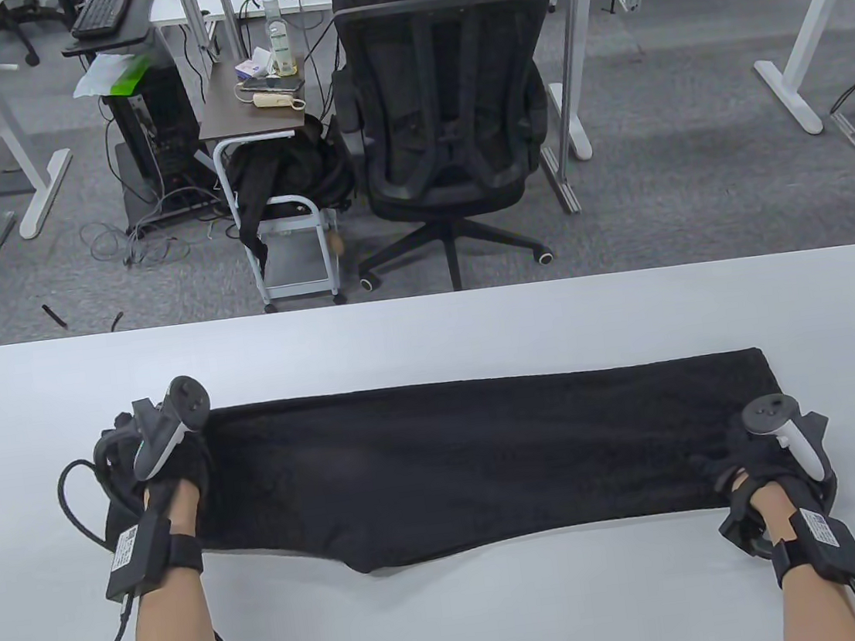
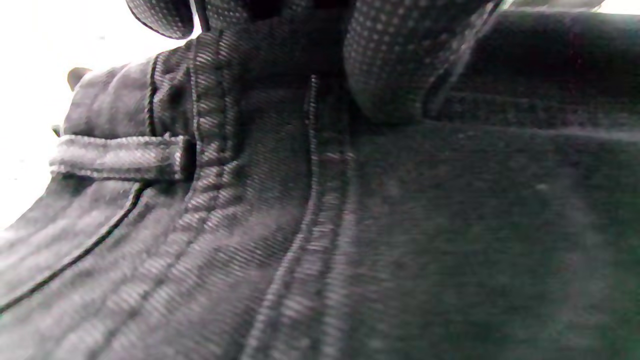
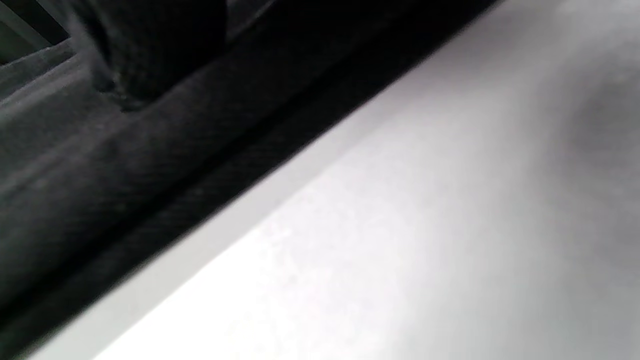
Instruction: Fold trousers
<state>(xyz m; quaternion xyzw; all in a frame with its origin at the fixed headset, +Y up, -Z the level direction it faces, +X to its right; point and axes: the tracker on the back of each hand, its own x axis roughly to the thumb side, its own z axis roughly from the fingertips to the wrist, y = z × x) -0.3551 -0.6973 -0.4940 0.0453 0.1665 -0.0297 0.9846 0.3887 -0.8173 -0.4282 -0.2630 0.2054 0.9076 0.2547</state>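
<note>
Black trousers (image 1: 476, 462) are laid flat along the white table (image 1: 429, 336), one hand at each end

The waistband end is covered by the left hand (image 1: 168, 461), whose gloved fingertips (image 2: 385, 65) are pressed onto the denim beside a belt loop (image 2: 117, 157); whether cloth is gripped cannot be told. The leg hems are met by the right hand (image 1: 763, 451) at the near right corner, where the fingers are blurred in the wrist view and their state cannot be told either

Bare forearms, black dotted glove on left hand (image 1: 169, 465), grey-white trackers, black wrist boxes, braided cables
</note>
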